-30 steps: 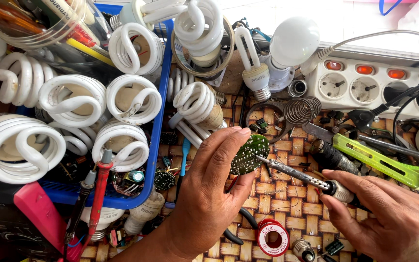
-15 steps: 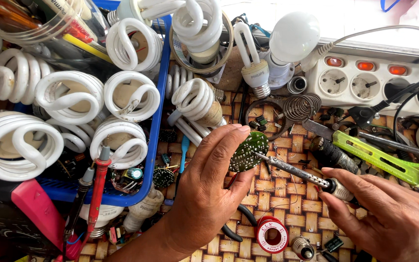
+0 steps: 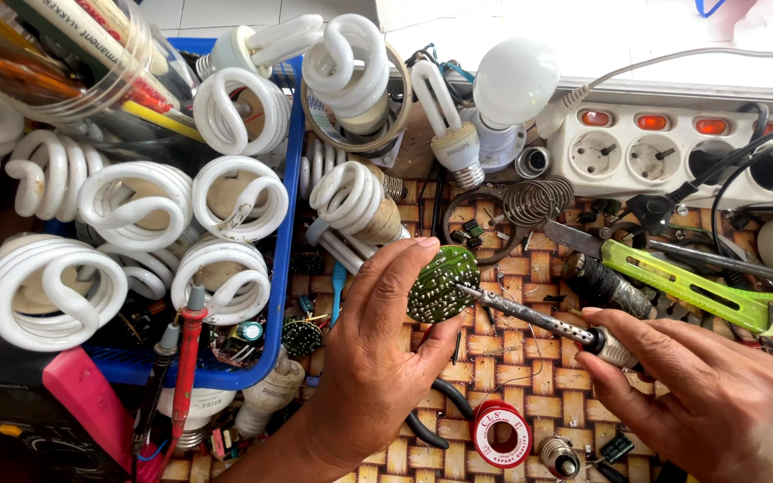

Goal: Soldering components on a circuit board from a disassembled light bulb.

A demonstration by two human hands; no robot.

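Observation:
My left hand (image 3: 378,358) pinches a small round green circuit board (image 3: 441,283) between thumb and fingers, held over the woven mat (image 3: 512,376). My right hand (image 3: 717,402) grips a soldering iron (image 3: 539,319) by its handle. Its metal tip touches the right part of the board's green face. A red spool of solder wire (image 3: 501,434) lies on the mat just below and between the two hands.
A blue tray (image 3: 284,241) at left holds several white spiral lamps. A white power strip (image 3: 664,156) with plugged cables lies at back right. Green-handled pliers (image 3: 691,286), a wire coil (image 3: 537,199), a globe bulb (image 3: 513,85), red probes (image 3: 185,358) and small parts surround the hands.
Both hands stay nearly still. The iron's tip remains against the green board, and the board's position in my left hand is about the same.

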